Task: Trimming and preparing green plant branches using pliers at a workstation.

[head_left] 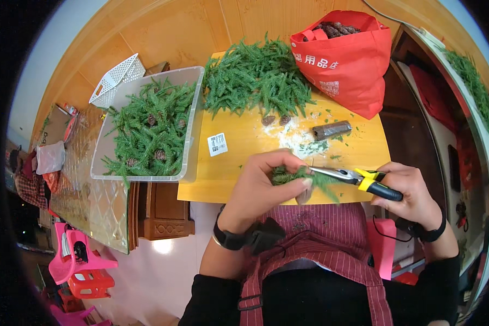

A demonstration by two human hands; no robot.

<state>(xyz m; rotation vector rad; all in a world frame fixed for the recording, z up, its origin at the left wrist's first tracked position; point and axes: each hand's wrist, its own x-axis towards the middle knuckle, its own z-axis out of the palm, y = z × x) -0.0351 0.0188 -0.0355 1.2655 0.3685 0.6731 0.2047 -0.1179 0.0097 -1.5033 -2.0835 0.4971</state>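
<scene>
My left hand (269, 176) pinches a green artificial pine sprig (288, 175) over the table's near edge. Under its thumb shows a brownish bit that I cannot make out. My right hand (413, 193) is wrapped round the black-and-yellow handles of needle-nose pliers (337, 174). The pliers' tip reaches the sprig beside my left fingertips, and a thin wire seems to stand there. Beyond my hands, a dark brown wrapped bundle (331, 130) lies on the yellow table (217, 187), among white powder and green scraps. Two small pine cones (276, 120) lie near the powder.
At the left stands a clear plastic bin (193, 157) of green sprigs with pine cones. Loose sprigs (255, 76) are heaped at the back. A red bag (345, 70) of pine cones stands at the back right. A white label (217, 144) lies beside the bin.
</scene>
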